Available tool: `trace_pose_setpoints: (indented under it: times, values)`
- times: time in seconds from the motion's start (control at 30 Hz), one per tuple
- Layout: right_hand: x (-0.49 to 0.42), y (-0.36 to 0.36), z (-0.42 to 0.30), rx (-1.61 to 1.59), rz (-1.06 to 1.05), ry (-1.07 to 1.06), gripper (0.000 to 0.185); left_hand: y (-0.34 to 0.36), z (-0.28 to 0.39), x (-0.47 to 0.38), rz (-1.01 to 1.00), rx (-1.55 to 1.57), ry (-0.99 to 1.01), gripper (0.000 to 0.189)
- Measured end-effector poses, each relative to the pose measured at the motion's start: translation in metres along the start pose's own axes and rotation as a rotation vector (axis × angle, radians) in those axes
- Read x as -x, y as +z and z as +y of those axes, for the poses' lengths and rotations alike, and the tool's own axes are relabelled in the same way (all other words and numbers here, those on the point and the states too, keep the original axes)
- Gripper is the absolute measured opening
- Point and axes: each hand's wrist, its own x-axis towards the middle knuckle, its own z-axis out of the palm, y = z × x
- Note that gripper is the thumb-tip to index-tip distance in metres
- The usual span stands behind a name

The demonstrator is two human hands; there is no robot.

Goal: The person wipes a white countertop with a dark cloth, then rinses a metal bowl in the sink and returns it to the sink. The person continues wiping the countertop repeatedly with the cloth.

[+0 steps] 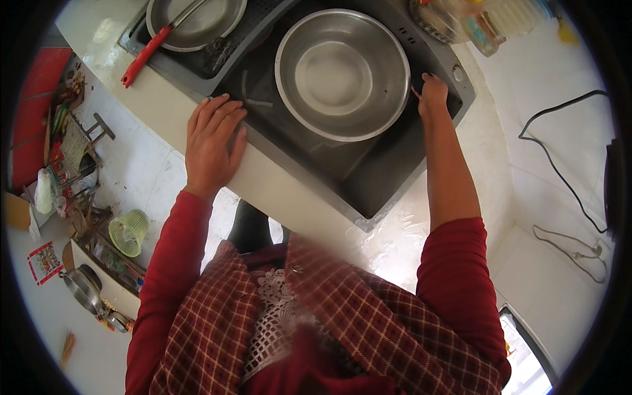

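A wide stainless steel basin (333,79) sits in the larger bowl of a dark sink (316,163); no food shows in it. My left hand (215,138) rests on the sink's near rim with its fingers slightly apart, holding nothing. Just right of the basin, inside the sink, is my right hand (433,94). Its fingers are bent and a small pinkish thing shows beside them; whether it grips this is unclear. In the smaller sink bowl lie another metal basin (197,29), a utensil with a red handle (148,54) and a dark scouring pad (218,53).
Plastic containers (481,24) stand beyond the sink at the upper right. The pale countertop (296,190) runs along the near edge and looks wet at the sink's corner. A black cable (548,153) lies at the right. On the left are a green plastic basket (129,233) and a pan (83,289).
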Motion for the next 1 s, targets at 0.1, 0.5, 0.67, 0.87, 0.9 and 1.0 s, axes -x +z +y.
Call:
trace_pose_setpoints:
  times: [0.1, 0.5, 0.67, 0.87, 0.9, 1.0]
  values:
    - [0.012, 0.002, 0.007, 0.219, 0.085, -0.286, 0.038, 0.0, 0.0, -0.001, 0.001, 0.0, -0.005, 0.023]
    - [0.166, -0.002, -0.005, -0.456, -0.232, 0.052, 0.032, 0.002, 0.001, -0.001, -0.004, -0.017, 0.01, 0.024]
    - [0.211, -0.002, 0.007, -0.544, -0.265, 0.176, 0.029, 0.002, 0.001, -0.003, -0.058, -0.057, 0.045, 0.027]
    - [0.243, 0.01, 0.003, -0.548, -0.239, 0.196, 0.024, -0.011, 0.024, -0.019, -0.247, 0.509, -0.026, 0.034]
    - [0.248, 0.016, 0.001, -0.623, -0.283, 0.216, 0.024, -0.007, 0.035, -0.023, -0.308, 0.705, -0.076, 0.037]
    - [0.263, 0.036, -0.007, -0.604, -0.25, 0.211, 0.024, 0.011, 0.072, -0.039, -0.368, 1.288, -0.712, 0.036]
